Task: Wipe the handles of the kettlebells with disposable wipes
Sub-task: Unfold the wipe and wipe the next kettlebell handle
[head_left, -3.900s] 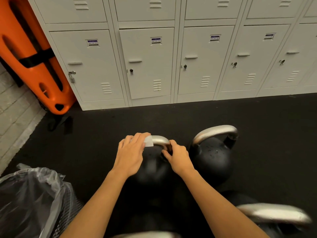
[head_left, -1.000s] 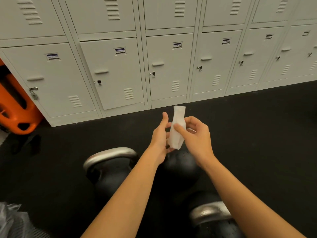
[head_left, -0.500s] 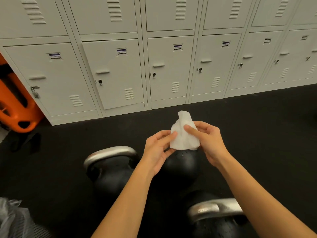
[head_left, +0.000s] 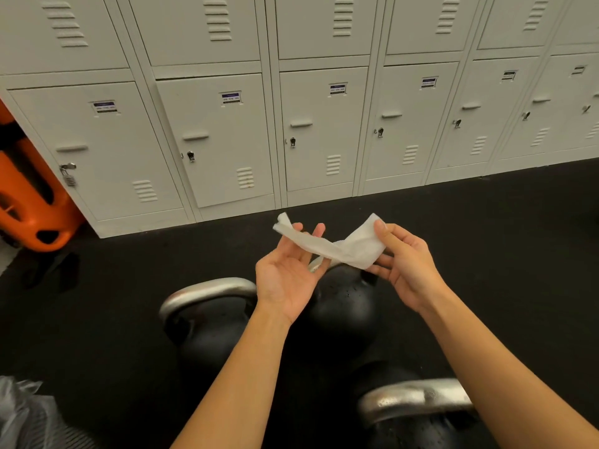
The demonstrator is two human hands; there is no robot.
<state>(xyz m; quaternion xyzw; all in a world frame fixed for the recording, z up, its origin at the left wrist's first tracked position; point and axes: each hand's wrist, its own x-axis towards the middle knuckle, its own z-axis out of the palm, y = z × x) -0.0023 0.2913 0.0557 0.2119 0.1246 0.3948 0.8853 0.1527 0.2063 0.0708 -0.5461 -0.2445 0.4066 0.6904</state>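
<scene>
I have the wipe (head_left: 337,246) stretched out in the air between my two hands, over the middle kettlebell (head_left: 348,306) and clear of any metal — it is twisted into a loose band, not yet folded to a pad. My right hand (head_left: 403,267) pinches its 3 o'clock end between thumb and fingers; my left hand (head_left: 287,273) lies palm up with the fingers nearly straight, and the 9 o'clock end of the wipe drapes across those fingertips — I cannot tell whether anything there actually pinches it. As I judge it, I am between handles, readying the wipe rather than wiping. Three kettlebells show: the middle one, its handle almost wholly hidden behind the wipe and my left hand; one at 8 o'clock of it with a bare steel handle (head_left: 207,291); and a near one at 5 o'clock whose handle (head_left: 415,400) appears beaded with droplets, which could mean it is already wiped, though I would not swear to it. Which handles are finished I cannot read from here, so at least one wipe-down seems left. Further out, a bin liner (head_left: 22,413) sits at 7 o'clock for the used wipe, lockers (head_left: 227,140) run along 12 o'clock, and an orange board (head_left: 29,202) leans at 9 o'clock.
</scene>
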